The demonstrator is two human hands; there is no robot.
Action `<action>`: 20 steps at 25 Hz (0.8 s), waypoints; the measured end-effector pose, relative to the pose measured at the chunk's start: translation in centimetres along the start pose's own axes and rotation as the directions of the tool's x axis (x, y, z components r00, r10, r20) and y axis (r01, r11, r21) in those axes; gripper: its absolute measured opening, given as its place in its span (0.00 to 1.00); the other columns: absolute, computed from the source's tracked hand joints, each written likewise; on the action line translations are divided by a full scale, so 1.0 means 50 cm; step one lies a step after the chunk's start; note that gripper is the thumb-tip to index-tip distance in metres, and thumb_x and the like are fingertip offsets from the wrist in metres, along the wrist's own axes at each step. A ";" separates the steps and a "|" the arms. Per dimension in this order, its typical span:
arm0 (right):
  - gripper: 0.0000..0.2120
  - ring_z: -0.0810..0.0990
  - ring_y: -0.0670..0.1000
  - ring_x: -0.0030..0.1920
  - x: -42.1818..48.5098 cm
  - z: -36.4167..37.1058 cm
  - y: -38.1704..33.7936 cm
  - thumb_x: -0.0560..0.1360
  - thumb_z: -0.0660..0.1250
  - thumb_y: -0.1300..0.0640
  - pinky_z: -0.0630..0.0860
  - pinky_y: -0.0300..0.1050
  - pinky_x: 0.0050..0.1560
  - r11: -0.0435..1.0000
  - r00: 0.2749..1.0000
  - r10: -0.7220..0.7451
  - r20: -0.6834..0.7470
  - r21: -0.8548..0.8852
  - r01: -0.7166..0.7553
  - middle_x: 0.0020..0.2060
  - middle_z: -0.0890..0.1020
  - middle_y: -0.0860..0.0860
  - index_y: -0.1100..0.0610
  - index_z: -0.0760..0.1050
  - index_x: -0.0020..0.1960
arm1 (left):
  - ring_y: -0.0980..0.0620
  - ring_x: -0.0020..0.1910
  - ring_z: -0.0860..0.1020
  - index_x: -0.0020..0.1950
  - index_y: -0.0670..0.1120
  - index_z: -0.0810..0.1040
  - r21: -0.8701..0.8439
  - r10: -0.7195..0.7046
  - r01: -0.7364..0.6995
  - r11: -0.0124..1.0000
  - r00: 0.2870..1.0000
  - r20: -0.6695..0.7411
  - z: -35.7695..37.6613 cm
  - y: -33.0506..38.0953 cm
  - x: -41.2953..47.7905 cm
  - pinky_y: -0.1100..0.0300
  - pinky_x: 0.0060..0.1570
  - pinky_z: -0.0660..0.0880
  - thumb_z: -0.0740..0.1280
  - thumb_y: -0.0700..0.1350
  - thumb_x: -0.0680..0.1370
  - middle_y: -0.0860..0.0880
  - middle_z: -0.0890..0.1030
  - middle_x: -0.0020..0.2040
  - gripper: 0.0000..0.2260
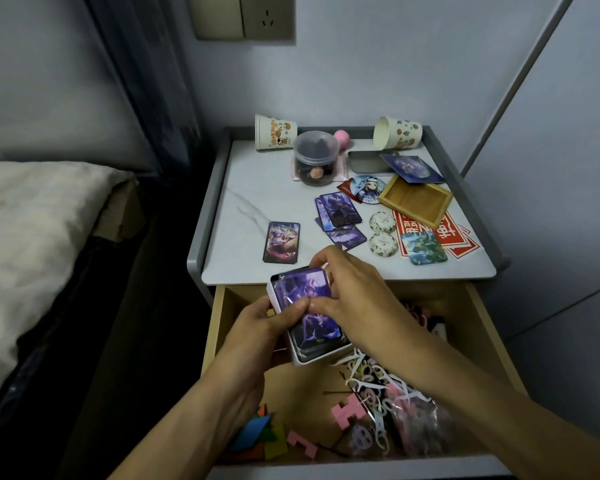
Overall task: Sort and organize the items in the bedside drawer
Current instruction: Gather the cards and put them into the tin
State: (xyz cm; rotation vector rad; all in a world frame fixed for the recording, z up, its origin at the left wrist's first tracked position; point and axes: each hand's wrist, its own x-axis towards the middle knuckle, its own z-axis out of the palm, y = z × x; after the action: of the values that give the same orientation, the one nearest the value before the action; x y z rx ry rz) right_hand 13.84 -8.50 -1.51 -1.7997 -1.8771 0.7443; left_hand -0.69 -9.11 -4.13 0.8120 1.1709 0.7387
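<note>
task looks about midway, my guess. the drawer (219, 327) is pulled open and many things already lie out on the nightstand top (250, 188), but the drawer still holds a mess. the step in hand seems to be gathering picture cards into a white box (300, 360). the left hand (271, 318) grips the box from the left side and below, thumb pressed on the top card (303, 289). the right hand (355, 289) has its fingers curled over that card's far edge, pinching it. the box is held over the back left of the drawer, just in front of the tabletop edge. left to do: loose cards on top, and everything in the drawer. counts on top, left to right: one single card (281, 242), two paper cups (275, 132) (397, 132) lying on their sides, one clear jar (315, 157), one pink ball (342, 138), an overlapping card pile (338, 211) of at least three, one round badge (364, 189), one grey tin lid (366, 162), two round patterned discs (382, 221) (382, 244), one blue square card (411, 166), one wooden tray (416, 200), one blue-green square badge (423, 247), red paper sheets (444, 233) overlapped, number unclear. in the drawer: flat coloured shapes (257, 434) too bunched to count, two pink blocks (302, 441) (349, 412), a tangle of floss picks (371, 375), uncountable.
</note>
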 end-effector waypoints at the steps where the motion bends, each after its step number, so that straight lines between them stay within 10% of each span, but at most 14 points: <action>1: 0.22 0.69 0.43 0.48 -0.001 0.002 -0.001 0.74 0.72 0.54 0.74 0.40 0.51 1.000 1.000 -0.012 -0.009 0.005 0.012 0.41 0.66 0.40 0.50 0.67 0.64 | 0.47 0.44 0.85 0.57 0.45 0.81 -0.014 0.002 -0.002 1.000 1.000 -0.003 -0.001 0.001 -0.001 0.54 0.45 0.78 0.69 0.46 0.77 0.44 0.86 0.47 0.11; 8: 0.17 0.72 0.38 0.51 0.012 0.015 0.009 0.78 0.66 0.56 0.74 0.30 0.51 0.987 0.985 -0.141 -0.103 0.062 0.148 0.57 0.69 0.41 0.50 0.71 0.66 | 0.45 0.43 0.84 0.57 0.42 0.80 -0.185 -0.017 -0.015 0.983 0.985 -0.169 -0.012 0.011 0.011 0.47 0.52 0.78 0.68 0.45 0.77 0.42 0.86 0.46 0.11; 14: 0.39 0.47 0.60 0.79 0.070 0.067 0.123 0.78 0.52 0.35 0.49 0.55 0.77 0.824 0.999 0.035 -0.004 -0.566 -0.031 0.78 0.50 0.62 0.58 0.48 0.80 | 0.51 0.34 0.84 0.59 0.39 0.79 -0.409 -0.003 -0.145 0.901 0.940 -0.342 -0.056 0.052 0.015 0.56 0.38 0.80 0.67 0.42 0.79 0.45 0.86 0.41 0.11; 20: 0.34 0.76 0.58 0.60 0.030 0.074 0.156 0.65 0.79 0.56 0.77 0.52 0.56 0.766 0.956 -0.252 -0.148 -0.635 0.103 0.60 0.76 0.58 0.59 0.73 0.68 | 0.52 0.35 0.83 0.58 0.41 0.79 -0.385 0.007 -0.136 0.913 0.948 -0.318 -0.053 0.060 0.008 0.55 0.39 0.80 0.67 0.43 0.79 0.45 0.86 0.43 0.10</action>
State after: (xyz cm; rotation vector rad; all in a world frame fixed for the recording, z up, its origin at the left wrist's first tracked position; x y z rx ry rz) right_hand 17.31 -7.24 -9.47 -1.9109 -2.2517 -0.1967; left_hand -3.39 -6.80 -2.26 0.3995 1.2120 1.1583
